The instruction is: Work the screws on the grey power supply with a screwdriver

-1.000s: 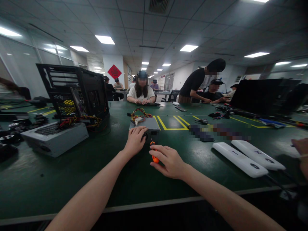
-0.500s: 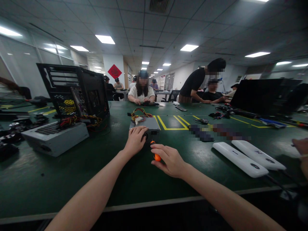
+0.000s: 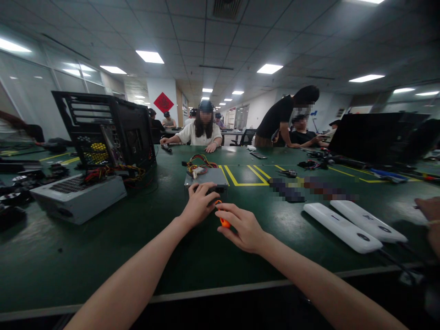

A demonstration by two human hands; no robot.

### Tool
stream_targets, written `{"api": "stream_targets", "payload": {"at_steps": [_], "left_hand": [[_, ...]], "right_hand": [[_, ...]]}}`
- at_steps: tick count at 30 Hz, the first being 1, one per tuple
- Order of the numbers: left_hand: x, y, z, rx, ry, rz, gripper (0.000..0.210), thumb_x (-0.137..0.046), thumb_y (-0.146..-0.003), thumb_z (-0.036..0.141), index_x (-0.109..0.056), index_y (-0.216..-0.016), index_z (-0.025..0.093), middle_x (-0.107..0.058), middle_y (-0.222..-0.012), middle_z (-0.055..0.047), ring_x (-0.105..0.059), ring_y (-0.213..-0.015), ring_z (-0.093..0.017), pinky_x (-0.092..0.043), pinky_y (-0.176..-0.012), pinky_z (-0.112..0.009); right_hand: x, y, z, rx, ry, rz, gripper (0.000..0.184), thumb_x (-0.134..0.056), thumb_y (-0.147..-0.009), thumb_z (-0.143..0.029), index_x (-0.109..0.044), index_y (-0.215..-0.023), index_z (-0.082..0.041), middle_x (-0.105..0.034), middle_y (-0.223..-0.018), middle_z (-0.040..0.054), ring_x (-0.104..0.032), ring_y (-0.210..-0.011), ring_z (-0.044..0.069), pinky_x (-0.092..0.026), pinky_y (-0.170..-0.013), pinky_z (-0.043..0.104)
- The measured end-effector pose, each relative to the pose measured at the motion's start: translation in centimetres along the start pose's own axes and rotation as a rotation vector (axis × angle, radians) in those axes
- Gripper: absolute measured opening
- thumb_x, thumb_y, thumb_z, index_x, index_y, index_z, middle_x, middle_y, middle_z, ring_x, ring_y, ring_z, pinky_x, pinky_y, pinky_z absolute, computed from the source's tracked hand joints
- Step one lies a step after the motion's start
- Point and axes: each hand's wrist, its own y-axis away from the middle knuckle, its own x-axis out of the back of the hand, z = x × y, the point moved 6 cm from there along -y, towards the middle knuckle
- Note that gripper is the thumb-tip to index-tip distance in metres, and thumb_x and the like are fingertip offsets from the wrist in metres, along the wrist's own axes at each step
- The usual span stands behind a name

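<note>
Orange screwdriver [image 3: 225,223] is gripped in the right hand [image 3: 244,230]; left hand [image 3: 198,204], its grip I cannot determine, meets the power supply [image 3: 216,175] ahead, which appears unopened, work unfinished.

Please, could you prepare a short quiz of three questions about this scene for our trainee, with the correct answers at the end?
1. Multiple choice: what does the right hand hold?
a) a blue tool
b) an orange-handled tool
c) a black cable

2. True or false: the black computer case stands to the right of the grey metal box nearest the left hand.

3. Count: how many long white devices lie on the green table at the right side of the view?

Key:
1. b
2. False; it stands to the left of that box.
3. Two
</note>
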Motion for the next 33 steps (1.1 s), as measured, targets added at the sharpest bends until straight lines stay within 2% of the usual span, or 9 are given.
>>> {"api": "stream_targets", "payload": {"at_steps": [3, 7, 9, 14, 20, 23, 27, 30, 33], "left_hand": [[-0.3, 0.1, 0.0, 0.015, 0.025, 0.006, 0.018, -0.047, -0.083, 0.020, -0.062, -0.092, 0.026, -0.053, -0.120, -0.003, -0.045, -0.113, -0.019, -0.022, -0.097, -0.044], [-0.9, 0.2, -0.1, -0.024, 0.026, -0.048, 0.022, -0.046, -0.084, 0.018, -0.061, -0.096, 0.029, -0.057, -0.117, -0.001, -0.045, -0.113, -0.019, -0.018, -0.098, -0.046], [-0.9, 0.1, -0.1, -0.035, 0.013, -0.052, 0.025, -0.045, -0.085, 0.019, -0.060, -0.102, 0.030, -0.057, -0.117, -0.001, -0.044, -0.114, -0.019, -0.018, -0.097, -0.046], [-0.1, 0.0, -0.9, 0.067, -0.046, 0.053, 0.034, -0.046, -0.085, 0.025, -0.049, -0.119, 0.025, -0.052, -0.123, -0.005, -0.040, -0.117, -0.021, -0.025, -0.096, -0.040], [0.0, 0.0, -2.0, 0.147, -0.057, 0.057, 0.035, -0.046, -0.082, 0.018, -0.049, -0.116, 0.024, -0.054, -0.119, -0.003, -0.047, -0.108, -0.019, -0.026, -0.095, -0.038], [0.0, 0.0, -2.1, 0.164, -0.052, 0.060, 0.035, -0.045, -0.081, 0.017, -0.050, -0.115, 0.024, -0.054, -0.119, -0.004, -0.046, -0.109, -0.020, -0.026, -0.095, -0.038], [0.0, 0.0, -2.0, 0.165, -0.043, 0.052, 0.035, -0.045, -0.080, 0.016, -0.050, -0.114, 0.024, -0.054, -0.118, -0.003, -0.046, -0.109, -0.020, -0.026, -0.095, -0.038], [0.2, 0.0, -1.9, 0.162, -0.034, 0.049, 0.036, -0.044, -0.080, 0.016, -0.050, -0.115, 0.024, -0.054, -0.119, -0.003, -0.046, -0.109, -0.020, -0.026, -0.095, -0.038], [0.3, 0.0, -1.9, 0.165, -0.027, 0.051, 0.035, -0.044, -0.080, 0.016, -0.050, -0.114, 0.024, -0.054, -0.118, -0.004, -0.046, -0.108, -0.020, -0.026, -0.095, -0.038]], "right_hand": [[0.0, 0.0, 0.0, -0.003, -0.023, 0.021, 0.030, -0.049, -0.086, -0.037, -0.046, -0.107, -0.016, -0.056, -0.110, 0.0121, -0.058, -0.094, 0.020, -0.050, -0.077, 0.031], [-0.6, -0.1, -0.6, 0.054, 0.011, -0.104, 0.030, -0.044, -0.089, -0.033, -0.046, -0.113, -0.016, -0.053, -0.114, 0.0130, -0.056, -0.097, 0.020, -0.049, -0.075, 0.030], [-0.7, -0.1, -0.8, 0.097, 0.072, -0.118, 0.027, -0.041, -0.090, -0.029, -0.047, -0.114, -0.018, -0.053, -0.113, 0.0123, -0.057, -0.093, 0.020, -0.049, -0.072, 0.031], [0.2, 0.0, -0.2, 0.060, 0.131, 0.046, 0.019, -0.043, -0.090, -0.028, -0.053, -0.102, -0.017, -0.058, -0.107, 0.0116, -0.059, -0.082, 0.018, -0.049, -0.067, 0.030], [-0.1, 0.0, -0.5, 0.043, 0.023, -0.024, 0.027, -0.042, -0.088, -0.027, -0.047, -0.112, -0.013, -0.052, -0.115, 0.0160, -0.055, -0.102, 0.022, -0.050, -0.078, 0.032], [-0.1, 0.0, -0.5, 0.055, 0.047, 0.012, 0.026, -0.045, -0.088, -0.028, -0.045, -0.110, -0.014, -0.055, -0.112, 0.0155, -0.057, -0.099, 0.022, -0.050, -0.076, 0.032], [-0.2, 0.2, 0.4, -0.003, 0.024, 0.110, 0.028, -0.054, -0.083, -0.040, -0.043, -0.095, -0.017, -0.060, -0.102, 0.0137, -0.062, -0.087, 0.021, -0.052, -0.069, 0.031], [-0.4, 0.2, 0.4, -0.017, 0.004, 0.061, 0.032, -0.054, -0.082, -0.043, -0.044, -0.096, -0.016, -0.059, -0.104, 0.0142, -0.061, -0.089, 0.021, -0.052, -0.070, 0.031], [-0.6, 0.1, -0.2, 0.015, 0.036, -0.055, 0.036, -0.047, -0.086, -0.040, -0.044, -0.112, -0.015, -0.054, -0.111, 0.0149, -0.059, -0.095, 0.021, -0.051, -0.072, 0.030]]}}
